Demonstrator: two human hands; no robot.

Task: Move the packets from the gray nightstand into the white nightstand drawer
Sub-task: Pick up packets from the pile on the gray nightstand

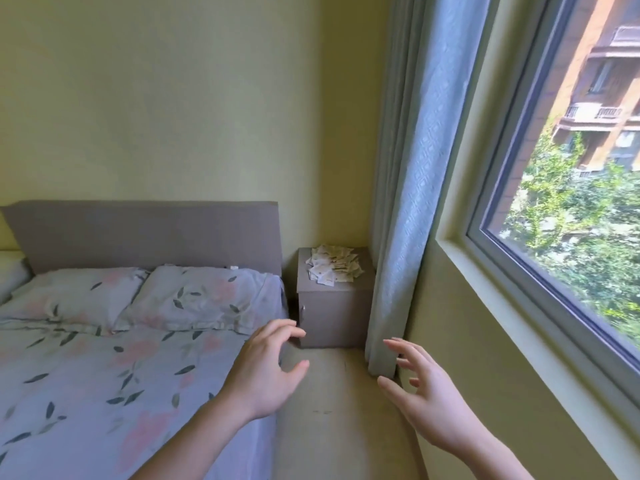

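Note:
A heap of several small white and beige packets (333, 267) lies on top of the gray nightstand (335, 313), which stands in the corner between the bed and the curtain. Its front is shut, with a small knob on the left side. My left hand (265, 372) hovers in the foreground, fingers spread and empty, well short of the nightstand. My right hand (424, 393) is held out beside it, also empty with fingers apart. No white nightstand is in view.
A bed (104, 393) with floral sheets, two pillows and a gray headboard (145, 233) fills the left. A blue-gray curtain (401, 202) hangs right of the nightstand beside a large window (571, 202). A narrow strip of beige floor (332, 410) runs between bed and wall.

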